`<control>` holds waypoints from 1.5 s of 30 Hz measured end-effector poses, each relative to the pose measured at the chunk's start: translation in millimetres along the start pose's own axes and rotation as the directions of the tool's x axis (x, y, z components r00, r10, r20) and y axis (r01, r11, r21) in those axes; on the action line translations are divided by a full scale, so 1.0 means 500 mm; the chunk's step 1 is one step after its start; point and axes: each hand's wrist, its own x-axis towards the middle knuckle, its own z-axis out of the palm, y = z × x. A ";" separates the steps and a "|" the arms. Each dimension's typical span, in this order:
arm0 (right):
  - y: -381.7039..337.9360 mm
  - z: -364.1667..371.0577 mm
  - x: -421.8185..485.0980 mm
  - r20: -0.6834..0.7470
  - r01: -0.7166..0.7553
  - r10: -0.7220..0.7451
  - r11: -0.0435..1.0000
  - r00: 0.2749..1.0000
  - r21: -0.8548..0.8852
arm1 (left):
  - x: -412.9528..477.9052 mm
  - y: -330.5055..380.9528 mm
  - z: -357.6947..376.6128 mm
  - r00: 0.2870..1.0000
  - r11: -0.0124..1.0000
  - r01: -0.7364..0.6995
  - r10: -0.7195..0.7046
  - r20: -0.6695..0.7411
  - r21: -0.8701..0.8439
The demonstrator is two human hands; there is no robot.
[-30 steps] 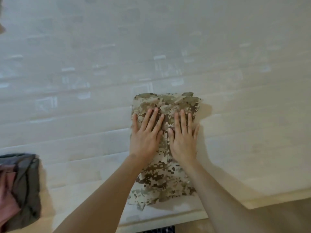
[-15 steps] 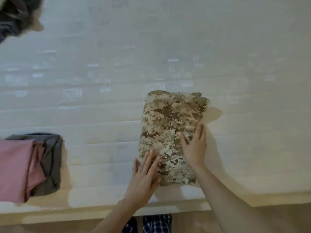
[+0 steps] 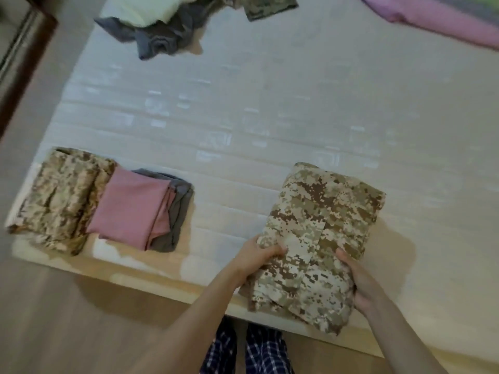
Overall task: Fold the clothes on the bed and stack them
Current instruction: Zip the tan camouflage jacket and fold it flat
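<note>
While L hand & R hand clamp its near sides, folded camo lies at bed edge.
Hands apart, thumbs on top. Cloth prob. soft, light, thickish; folds may slip, so hold both sides, support underneath. Stack sits well left.

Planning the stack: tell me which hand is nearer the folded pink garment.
Left. The left hand grips the camouflage bundle on the side facing the pink garment; the right hand grips its opposite side, farther away.
</note>
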 end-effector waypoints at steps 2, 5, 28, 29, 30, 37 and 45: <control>0.047 0.065 -0.038 0.018 -0.062 0.062 0.998 0.998 0.009 | -0.078 -0.017 -0.053 0.999 0.999 -0.021 0.020 -0.031 -0.037; 0.107 0.195 -0.087 0.013 -0.129 0.130 0.987 0.991 -0.096 | -0.186 -0.048 -0.155 0.992 0.994 -0.049 0.037 -0.122 -0.095; 0.480 1.007 0.029 -0.143 0.147 -0.190 0.952 0.971 -0.267 | -0.146 -0.144 -1.277 0.764 0.889 0.046 0.264 -0.589 0.457; 0.482 1.008 0.036 -0.146 0.163 -0.212 0.943 0.966 -0.290 | -0.124 -0.139 -1.287 0.788 0.901 0.037 0.240 -0.567 0.432; 0.482 1.006 0.043 -0.157 0.173 -0.228 0.937 0.961 -0.304 | -0.103 -0.136 -1.295 0.808 0.912 0.025 0.223 -0.545 0.410; 0.480 0.996 0.066 -0.221 0.188 -0.270 0.924 0.937 -0.332 | -0.021 -0.088 -1.347 0.919 0.954 0.032 0.089 -0.384 0.298; 0.469 1.033 0.041 -0.223 0.168 -0.270 0.905 0.937 -0.391 | -0.083 -0.047 -1.316 0.999 0.997 0.027 -0.024 0.040 -0.069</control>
